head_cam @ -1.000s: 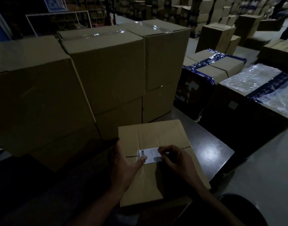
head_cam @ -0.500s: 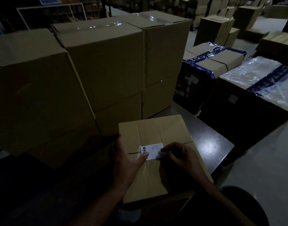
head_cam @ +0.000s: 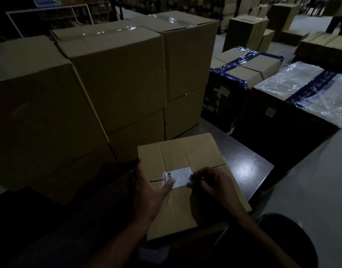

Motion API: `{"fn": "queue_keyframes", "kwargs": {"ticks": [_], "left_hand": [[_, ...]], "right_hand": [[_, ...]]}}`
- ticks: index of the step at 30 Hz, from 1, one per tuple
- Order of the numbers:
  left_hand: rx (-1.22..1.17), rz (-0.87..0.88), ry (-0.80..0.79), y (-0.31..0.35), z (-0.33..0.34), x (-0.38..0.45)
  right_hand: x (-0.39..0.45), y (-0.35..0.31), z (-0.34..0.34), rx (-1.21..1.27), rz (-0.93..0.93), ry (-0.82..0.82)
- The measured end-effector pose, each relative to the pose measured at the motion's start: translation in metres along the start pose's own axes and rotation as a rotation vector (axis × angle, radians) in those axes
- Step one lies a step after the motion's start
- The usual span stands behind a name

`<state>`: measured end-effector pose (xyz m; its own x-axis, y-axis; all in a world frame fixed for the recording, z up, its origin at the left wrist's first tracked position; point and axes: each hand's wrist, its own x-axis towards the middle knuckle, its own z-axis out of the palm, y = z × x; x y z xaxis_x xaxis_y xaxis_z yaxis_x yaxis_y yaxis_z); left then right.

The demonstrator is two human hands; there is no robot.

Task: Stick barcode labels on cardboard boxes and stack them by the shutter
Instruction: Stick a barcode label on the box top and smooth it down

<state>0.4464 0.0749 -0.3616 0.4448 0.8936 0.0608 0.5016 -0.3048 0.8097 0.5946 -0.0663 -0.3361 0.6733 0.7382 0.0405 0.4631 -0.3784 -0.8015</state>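
Observation:
A small cardboard box [head_cam: 185, 155] lies on a dark table [head_cam: 243, 167] in front of me. A white barcode label [head_cam: 178, 176] sits over the seam on its top. My left hand [head_cam: 148, 192] holds the box's left edge, its thumb pressing the label's left end. My right hand [head_cam: 214, 186] has curled fingers that pinch the label's right end against the box.
Tall stacked cardboard boxes [head_cam: 116, 74] stand just behind and to the left. Boxes with blue tape [head_cam: 245, 68] and a plastic-wrapped one [head_cam: 305, 93] sit on the floor at right. More cartons fill the far aisle. A dark round object [head_cam: 286, 240] is at lower right.
The label has settled flatter across the seam, and my right fingers stay at its right end. The view has shifted slightly; the box has not moved.

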Motion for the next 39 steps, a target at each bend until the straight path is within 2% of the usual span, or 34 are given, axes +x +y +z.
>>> {"fn": "queue_keyframes", "kwargs": {"ticks": [2,5,9,18,22,28,31,33,36,39], "left_hand": [[-0.007,-0.005,-0.007,0.001,0.0,0.0],[-0.009,0.002,0.004,0.003,0.001,-0.001],[-0.027,-0.018,-0.011,0.002,0.001,0.0],[-0.049,0.0,-0.011,0.005,-0.002,-0.002],[-0.034,0.009,-0.02,0.007,-0.003,-0.003],[-0.038,0.008,-0.007,0.006,-0.004,-0.003],[-0.037,0.01,-0.008,0.007,-0.004,-0.002],[-0.051,0.017,-0.011,0.009,-0.004,-0.003],[-0.008,0.06,-0.015,0.01,-0.007,0.002],[0.17,0.12,-0.113,0.013,-0.016,0.029]], "right_hand": [[0.001,0.0,0.0,-0.02,-0.002,0.025],[0.0,-0.002,0.0,0.046,0.026,-0.03],[-0.003,-0.003,-0.001,-0.039,-0.009,0.04],[-0.009,-0.01,-0.003,0.051,0.029,0.009],[-0.01,-0.008,-0.001,-0.038,0.014,0.06],[-0.011,-0.008,-0.002,-0.039,0.018,0.038],[-0.015,-0.011,-0.005,0.077,0.044,-0.032],[-0.02,-0.008,-0.004,0.076,0.037,0.079],[-0.028,-0.003,0.002,-0.086,-0.013,0.31],[-0.035,0.001,0.003,-0.193,-0.079,0.391]]}}
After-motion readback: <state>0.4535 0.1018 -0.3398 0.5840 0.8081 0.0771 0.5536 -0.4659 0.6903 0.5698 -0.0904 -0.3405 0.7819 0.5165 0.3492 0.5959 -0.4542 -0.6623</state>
